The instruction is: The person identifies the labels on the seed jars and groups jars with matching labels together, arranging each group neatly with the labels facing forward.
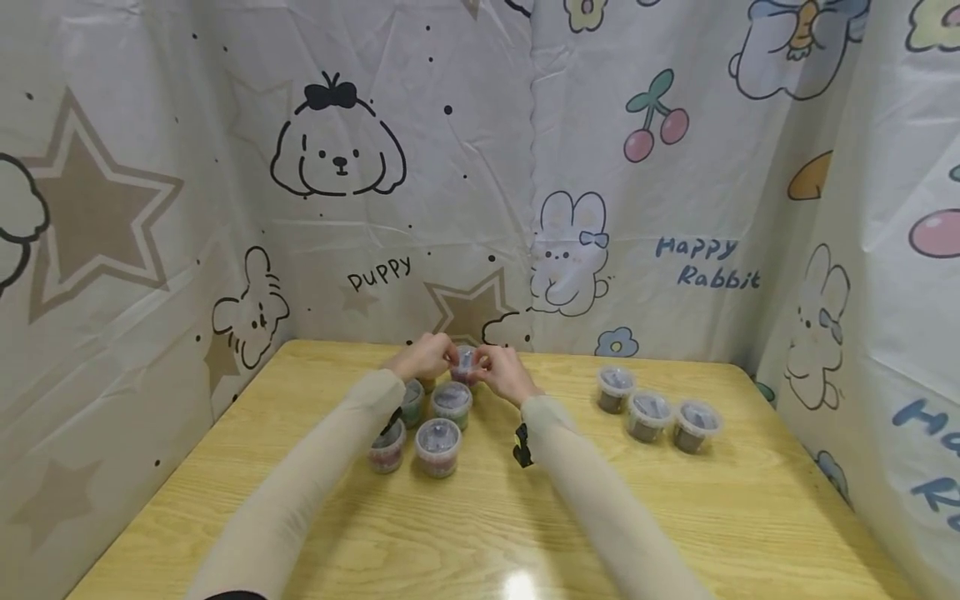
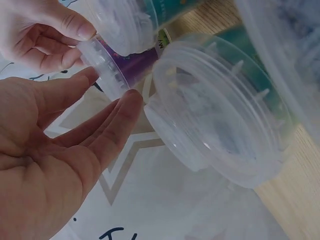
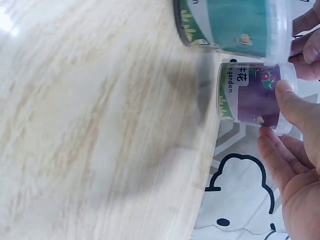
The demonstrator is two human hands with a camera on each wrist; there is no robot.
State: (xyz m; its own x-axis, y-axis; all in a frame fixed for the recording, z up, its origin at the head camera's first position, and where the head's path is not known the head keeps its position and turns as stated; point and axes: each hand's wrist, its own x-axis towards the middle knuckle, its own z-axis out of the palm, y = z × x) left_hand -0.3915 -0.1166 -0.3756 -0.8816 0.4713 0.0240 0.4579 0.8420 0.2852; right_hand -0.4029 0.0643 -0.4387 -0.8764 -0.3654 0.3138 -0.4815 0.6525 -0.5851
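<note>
At the table's far edge stands a small plastic tub (image 1: 466,363) with a clear lid; the right wrist view shows its purple label (image 3: 257,100) with flowers and a bee. My right hand (image 1: 506,375) pinches it at the lid between thumb and fingers. My left hand (image 1: 423,357) holds the lid's rim (image 2: 107,70) from the other side, thumb and fingertips against it. A teal-labelled tub (image 3: 237,25) stands close by. Just in front are a green tub (image 1: 452,406) and, partly behind my left arm, another green one (image 1: 411,406).
Nearer me stand two reddish tubs, one (image 1: 438,450) by itself and one (image 1: 387,454) partly hidden by the left forearm. Three dark-filled tubs (image 1: 648,417) stand in a group on the right of the wooden table (image 1: 585,517). Printed cloth (image 1: 465,208) hangs around the table.
</note>
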